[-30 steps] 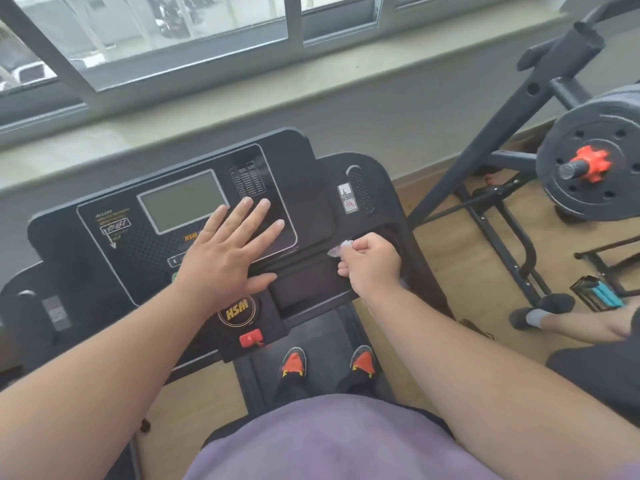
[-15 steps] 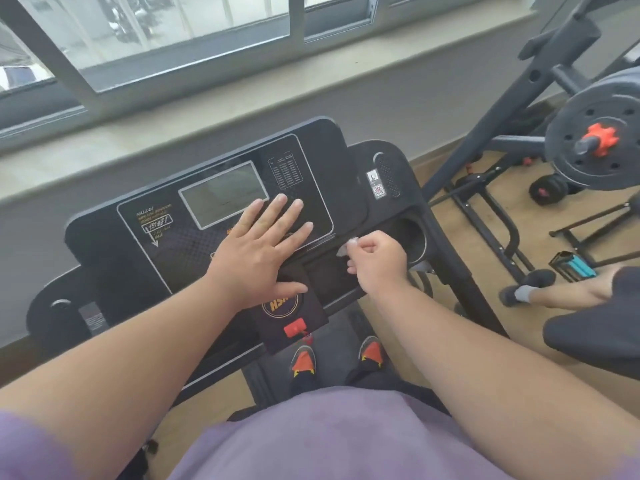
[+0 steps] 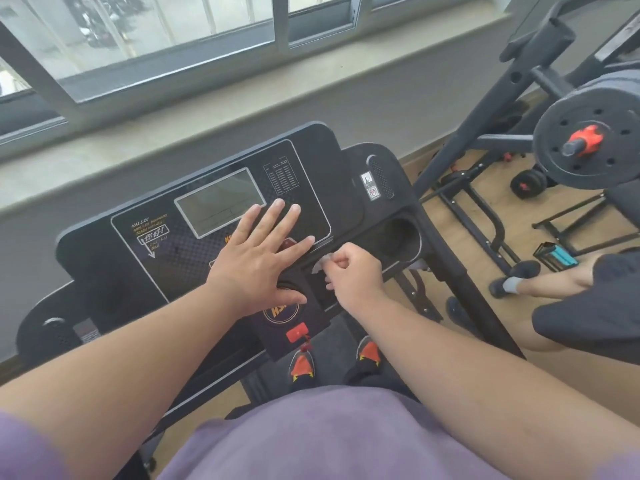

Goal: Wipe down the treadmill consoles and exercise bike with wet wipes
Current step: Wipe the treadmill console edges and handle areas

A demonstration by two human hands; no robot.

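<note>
Treadmill console [image 3: 114, 258] fills the view below a window; left hand [image 3: 256, 258] lies spread flat on its panel, right hand [image 3: 353, 275] pinches a small wet wipe [image 3: 320, 265] against the tray. Flat palm risks pressing buttons or re-smudging wiped areas.

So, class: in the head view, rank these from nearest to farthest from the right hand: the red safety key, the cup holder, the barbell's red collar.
From the right hand:
1. Red safety key, just below-left on the console.
2. Cup holder, up-right on the console; close to the key's distance, hard to separate.
3. Red collar, far right on the barbell.
</note>
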